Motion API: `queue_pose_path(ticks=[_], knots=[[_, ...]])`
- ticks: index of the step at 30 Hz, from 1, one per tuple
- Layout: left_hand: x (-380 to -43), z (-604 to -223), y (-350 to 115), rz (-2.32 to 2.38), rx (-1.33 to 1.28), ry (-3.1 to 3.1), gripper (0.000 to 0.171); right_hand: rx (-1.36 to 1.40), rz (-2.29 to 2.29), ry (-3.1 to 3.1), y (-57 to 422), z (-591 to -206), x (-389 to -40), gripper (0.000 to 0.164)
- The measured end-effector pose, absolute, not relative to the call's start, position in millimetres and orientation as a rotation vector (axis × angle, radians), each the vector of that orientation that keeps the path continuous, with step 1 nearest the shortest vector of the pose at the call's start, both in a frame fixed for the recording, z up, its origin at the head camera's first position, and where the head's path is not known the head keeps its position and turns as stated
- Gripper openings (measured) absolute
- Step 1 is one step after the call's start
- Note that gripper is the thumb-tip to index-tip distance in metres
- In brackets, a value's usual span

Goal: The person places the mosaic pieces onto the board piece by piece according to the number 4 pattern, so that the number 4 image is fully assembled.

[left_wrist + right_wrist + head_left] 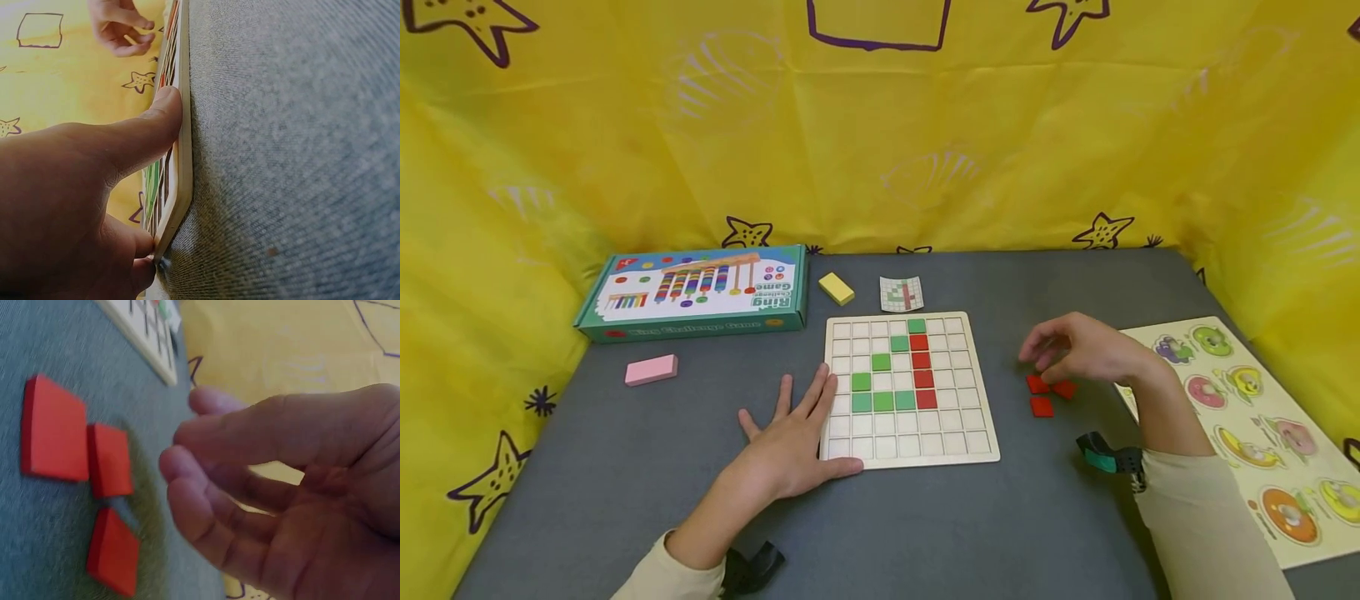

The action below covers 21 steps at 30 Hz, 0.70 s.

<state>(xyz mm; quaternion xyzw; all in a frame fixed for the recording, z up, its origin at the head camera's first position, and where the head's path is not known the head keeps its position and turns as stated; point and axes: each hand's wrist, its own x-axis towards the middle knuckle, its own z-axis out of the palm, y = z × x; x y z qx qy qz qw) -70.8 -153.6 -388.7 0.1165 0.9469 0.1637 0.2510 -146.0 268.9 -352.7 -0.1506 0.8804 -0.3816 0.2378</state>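
A wooden grid board (952,420) lies flat on the table, with several green tiles (881,362) stepping diagonally and along a row, and a column of red tiles (920,360). My left hand (790,450) rests at the board's left edge with fingers spread; its thumb (164,112) lies on the near rim. To the right of the board, my right hand (1086,350) hovers over three loose red tiles (1042,407). In the right wrist view its fingers (194,506) are loosely bent, nothing visible between them, apart from the red tiles (57,431) on the cloth.
Behind the board lie a small pattern card (900,294) and a yellow block (837,288). A ring game box (692,292) and a pink block (651,370) are at the left. A fruit picture board (1247,417) lies at the right. Yellow cloth (880,150) hangs behind.
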Motion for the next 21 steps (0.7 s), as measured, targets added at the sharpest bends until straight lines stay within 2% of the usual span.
queue_pose_path(ticks=[10, 21], knots=[[-69, -389, -154, 0.457, 0.316, 2.573, 0.117, -0.374, -0.991, 2.370, 274, -369, -148, 0.037], [-70, -385, -153, 0.448, 0.317, 2.574, 0.117, -0.500, -0.845, 2.497, 269, -373, -150, 0.037]])
